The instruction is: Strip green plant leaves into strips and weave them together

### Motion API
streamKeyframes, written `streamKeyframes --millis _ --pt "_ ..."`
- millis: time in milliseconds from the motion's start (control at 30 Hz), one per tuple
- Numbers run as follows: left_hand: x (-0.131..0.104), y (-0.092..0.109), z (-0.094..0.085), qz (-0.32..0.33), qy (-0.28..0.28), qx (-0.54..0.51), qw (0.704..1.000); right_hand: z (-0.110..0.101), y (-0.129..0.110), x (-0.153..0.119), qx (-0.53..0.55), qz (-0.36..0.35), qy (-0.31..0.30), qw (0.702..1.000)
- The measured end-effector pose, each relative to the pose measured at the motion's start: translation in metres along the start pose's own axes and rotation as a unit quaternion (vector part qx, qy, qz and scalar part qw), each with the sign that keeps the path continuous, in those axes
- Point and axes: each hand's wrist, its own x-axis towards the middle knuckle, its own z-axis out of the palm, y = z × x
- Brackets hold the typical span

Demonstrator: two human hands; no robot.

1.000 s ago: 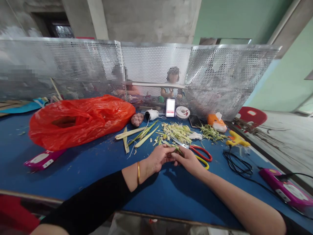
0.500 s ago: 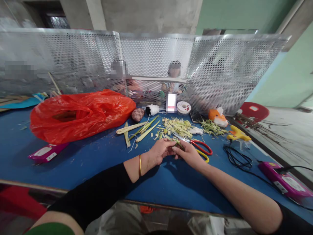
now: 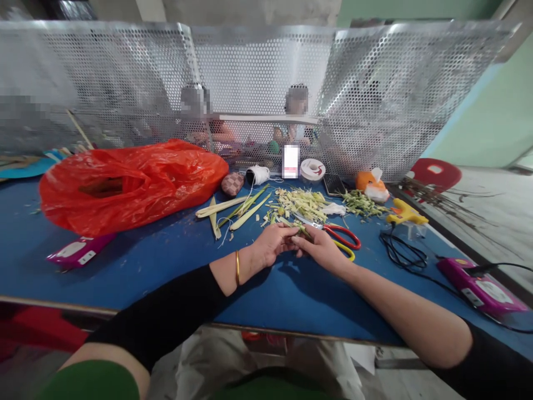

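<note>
My left hand (image 3: 275, 243) and my right hand (image 3: 318, 245) meet over the front middle of the blue table. Between their closed fingertips is a thin green leaf strip (image 3: 303, 229), mostly covered by the fingers. Just beyond lie scissors (image 3: 341, 236) with one red and one yellow handle, their blades pointing into a heap of pale green leaf cuttings (image 3: 302, 203). Longer leaf pieces (image 3: 250, 214) rest to the left of the heap, with white thread across them.
A large red plastic bag (image 3: 133, 186) fills the left side. Behind stand a thread spool (image 3: 259, 175), a ribbon roll (image 3: 312, 169) and a perforated metal screen (image 3: 258, 72). At right are a yellow glue gun (image 3: 406, 213), its black cable (image 3: 402, 255) and a purple power box (image 3: 483, 289).
The view has tipped downward, so the table things sit higher in the picture. Both hands keep nearly the same pose around the leaf strip.
</note>
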Motion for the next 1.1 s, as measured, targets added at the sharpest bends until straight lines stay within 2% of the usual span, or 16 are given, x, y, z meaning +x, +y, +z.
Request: streamKeyframes --millis 533,1100 --pt "0.0012 0.0008 -0.0003 -0.011 -0.014 0.000 1.000 -0.0017 -0.0001 -0.0010 -0.013 0.008 0.004 1.000" --pt "-0.0030 0.0030 -0.0008 -0.006 0.009 -0.017 1.000 0.0024 -0.0019 0.0010 -0.027 -0.010 0.005 1.000"
